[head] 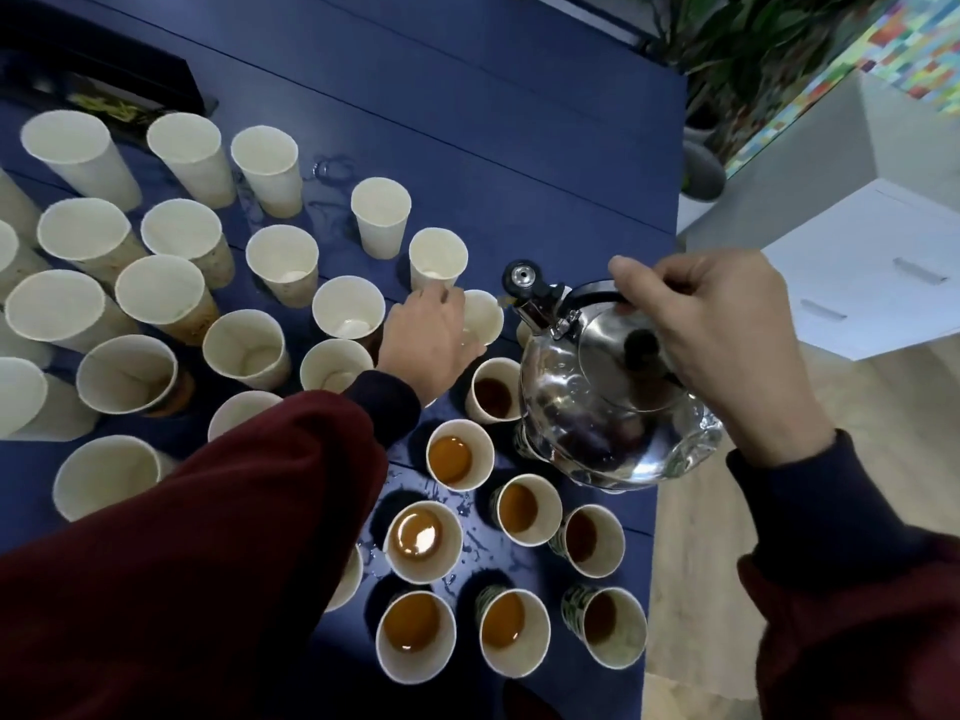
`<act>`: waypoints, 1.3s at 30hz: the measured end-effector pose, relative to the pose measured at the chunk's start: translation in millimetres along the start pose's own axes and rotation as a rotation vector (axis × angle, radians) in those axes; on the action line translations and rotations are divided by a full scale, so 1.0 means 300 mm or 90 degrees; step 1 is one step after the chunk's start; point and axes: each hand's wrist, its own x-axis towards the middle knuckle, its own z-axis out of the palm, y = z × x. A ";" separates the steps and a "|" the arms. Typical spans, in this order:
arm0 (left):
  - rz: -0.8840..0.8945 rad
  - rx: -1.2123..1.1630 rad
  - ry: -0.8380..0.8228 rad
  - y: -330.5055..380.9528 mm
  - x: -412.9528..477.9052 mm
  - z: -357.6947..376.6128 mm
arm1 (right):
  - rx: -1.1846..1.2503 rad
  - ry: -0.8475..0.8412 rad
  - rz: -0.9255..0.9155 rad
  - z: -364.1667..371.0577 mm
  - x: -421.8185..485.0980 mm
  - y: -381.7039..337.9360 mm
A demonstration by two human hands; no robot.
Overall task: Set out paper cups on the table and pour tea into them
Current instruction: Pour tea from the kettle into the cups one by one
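Note:
My right hand (727,345) grips the black handle of a shiny steel kettle (613,402), held above the table with its spout toward a paper cup (485,317). My left hand (431,340) holds that cup from its left side. Several cups with brown tea, such as one (460,454) and another (423,540), stand in front of the kettle. Many empty paper cups, for example one (382,215), fill the left half of the dark blue table (519,148).
Spilled drops wet the table among the filled cups (467,511). A black box (104,90) lies at the far left. The table's right edge runs close by the kettle; beyond it are a white cabinet (872,262) and potted plants (737,44).

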 end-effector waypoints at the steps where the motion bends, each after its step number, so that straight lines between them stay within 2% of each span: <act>1: -0.003 -0.004 0.001 0.000 0.003 0.000 | -0.007 -0.003 0.000 0.001 0.005 0.000; 13: -0.039 -0.066 0.014 0.003 0.013 0.001 | -0.043 -0.031 0.032 0.009 0.035 0.013; 28: -0.048 -0.073 0.016 0.002 0.009 -0.010 | -0.061 -0.016 -0.025 0.013 0.061 0.013; 39: -0.069 -0.124 0.017 -0.016 -0.029 -0.091 | 0.035 0.001 -0.003 -0.004 0.025 -0.001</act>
